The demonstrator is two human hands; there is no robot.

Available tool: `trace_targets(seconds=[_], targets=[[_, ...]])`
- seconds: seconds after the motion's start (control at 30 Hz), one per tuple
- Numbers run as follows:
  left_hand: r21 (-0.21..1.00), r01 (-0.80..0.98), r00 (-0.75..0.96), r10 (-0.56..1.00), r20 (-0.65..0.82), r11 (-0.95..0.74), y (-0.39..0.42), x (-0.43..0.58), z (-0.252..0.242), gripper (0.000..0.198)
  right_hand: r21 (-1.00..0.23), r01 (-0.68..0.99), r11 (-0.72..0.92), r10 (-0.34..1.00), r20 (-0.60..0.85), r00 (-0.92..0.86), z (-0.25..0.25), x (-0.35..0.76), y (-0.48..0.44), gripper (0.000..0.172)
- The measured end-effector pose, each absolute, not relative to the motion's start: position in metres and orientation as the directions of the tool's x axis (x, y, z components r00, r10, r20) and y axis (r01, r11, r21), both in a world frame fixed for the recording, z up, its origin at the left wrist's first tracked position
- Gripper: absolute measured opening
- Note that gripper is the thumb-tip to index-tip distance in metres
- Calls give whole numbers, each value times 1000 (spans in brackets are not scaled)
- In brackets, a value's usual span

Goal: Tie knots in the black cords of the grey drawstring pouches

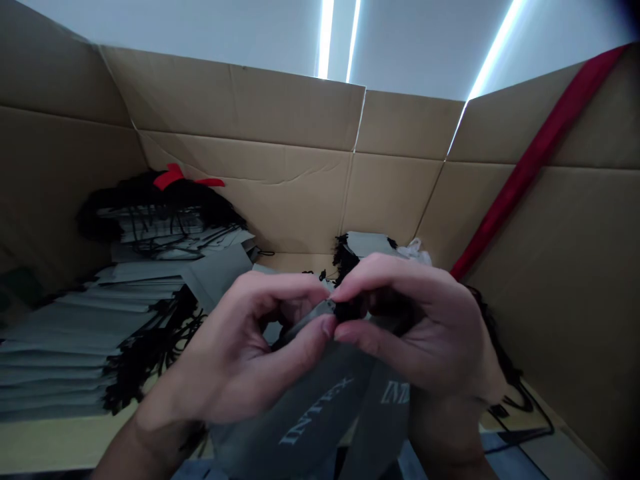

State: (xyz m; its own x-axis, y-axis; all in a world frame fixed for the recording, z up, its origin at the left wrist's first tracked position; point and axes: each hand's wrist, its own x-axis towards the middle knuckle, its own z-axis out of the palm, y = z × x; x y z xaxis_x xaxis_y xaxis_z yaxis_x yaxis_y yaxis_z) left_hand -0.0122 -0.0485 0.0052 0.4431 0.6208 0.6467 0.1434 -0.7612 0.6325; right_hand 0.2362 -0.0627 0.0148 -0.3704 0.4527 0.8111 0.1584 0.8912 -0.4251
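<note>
A grey fabric pouch [300, 420] with pale INTEX lettering hangs below my hands in the middle of the head view. My left hand [250, 353] pinches its top corner between thumb and fingers. Fingertips touching the left ones, my right hand [420, 320] is closed on a small black cord [345, 309] at that same corner. The right palm is in shadow, so the cord's run inside it is hidden. Below my right hand hangs a second grey piece [383, 413] with similar lettering, partly covered.
Stacked grey pouches [75, 333] with black cords lie at the left, a bundle with a red strip [170, 177] behind them. Another stack [367, 243] stands at the back. Cardboard walls [250, 100] enclose the table; a dark red band [540, 160] crosses the right one.
</note>
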Motion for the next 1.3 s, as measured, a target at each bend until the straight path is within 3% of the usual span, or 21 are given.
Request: trace_targets(seconds=[0.17, 0.37, 0.47, 0.57, 0.8, 0.97, 1.2, 1.3], targets=[[595, 166, 393, 606, 691, -786, -52, -3, 10, 17, -488, 189, 852, 522, 770, -366, 14, 231, -68, 25], [543, 164, 431, 555, 712, -824, -51, -4, 5, 21, -468, 228, 854, 518, 808, -280, 12, 223, -71, 27], [578, 179, 403, 595, 696, -797, -50, -12, -4, 13, -454, 163, 876, 482, 814, -324, 11, 225, -68, 32], [572, 159, 353, 587, 728, -805, -48, -19, -12, 24, -478, 82, 875, 472, 801, -368, 11, 228, -64, 40], [536, 20, 445, 488, 751, -844, -44, -15, -6, 30, -521, 25, 853, 495, 794, -353, 12, 229, -63, 35], [559, -110, 463, 455, 761, -822, -44, -19, -16, 33, -553, -139, 822, 480, 802, -355, 6, 226, -56, 28], [544, 118, 365, 546, 754, -831, -46, -26, -16, 28, -723, -116, 681, 679, 683, -271, 18, 229, -64, 45], [535, 154, 360, 552, 752, -831, -45, -25, -15, 30, -747, -25, 664, 725, 652, -221, 23, 236, -70, 42]])
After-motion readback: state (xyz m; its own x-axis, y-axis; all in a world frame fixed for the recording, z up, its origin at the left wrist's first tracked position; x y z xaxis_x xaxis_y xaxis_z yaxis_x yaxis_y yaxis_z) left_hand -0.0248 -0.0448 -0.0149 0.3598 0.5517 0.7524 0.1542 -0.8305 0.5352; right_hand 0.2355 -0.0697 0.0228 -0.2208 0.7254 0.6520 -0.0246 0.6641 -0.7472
